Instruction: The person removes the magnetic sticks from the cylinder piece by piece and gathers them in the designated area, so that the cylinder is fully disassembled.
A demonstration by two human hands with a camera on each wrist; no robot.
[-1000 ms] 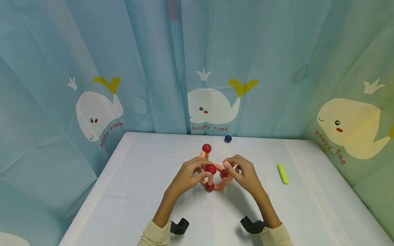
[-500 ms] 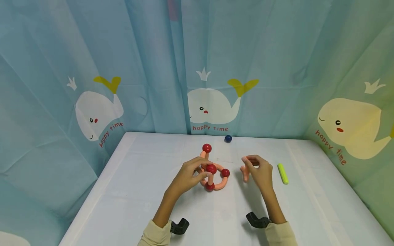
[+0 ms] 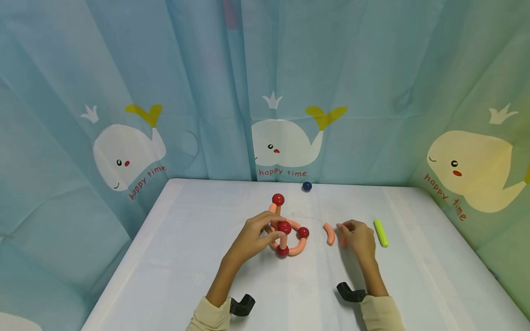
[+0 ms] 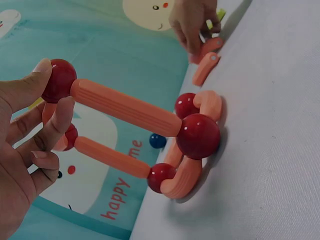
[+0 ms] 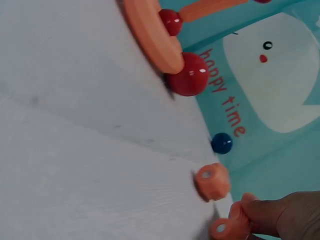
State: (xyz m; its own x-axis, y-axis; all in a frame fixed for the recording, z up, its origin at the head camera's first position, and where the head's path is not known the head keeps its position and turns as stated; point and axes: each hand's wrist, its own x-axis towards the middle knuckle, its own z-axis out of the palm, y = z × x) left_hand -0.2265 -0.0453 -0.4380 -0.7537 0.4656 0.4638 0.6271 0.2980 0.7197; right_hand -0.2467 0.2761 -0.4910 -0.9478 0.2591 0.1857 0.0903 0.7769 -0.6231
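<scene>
A small structure of orange rods and shiny red balls stands mid-table. Its base is a ring of curved orange rods (image 3: pixel 297 249) joined by red balls (image 3: pixel 303 232), and straight orange rods (image 4: pixel 125 107) rise from it. My left hand (image 3: pixel 250 236) pinches the red ball (image 4: pixel 60 81) on top of one upright rod between thumb and fingers. To the right of the ring, my right hand (image 3: pixel 359 238) pinches a curved orange rod (image 5: pixel 230 228) low at the table, partly hidden by the fingers. Beside it a loose curved orange rod (image 3: pixel 329 234) lies on the table.
Near the back edge of the white table (image 3: pixel 182 257) sits a dark blue ball (image 3: pixel 307 186). A yellow-green stick (image 3: pixel 380 233) lies right of my right hand. A blue curtain (image 3: pixel 215 92) with whale prints hangs behind the table.
My right hand has moved right, away from the ring, with curved orange rods. One rod now lies loose on the table, the other stays at its fingers. My left hand has kept its place.
</scene>
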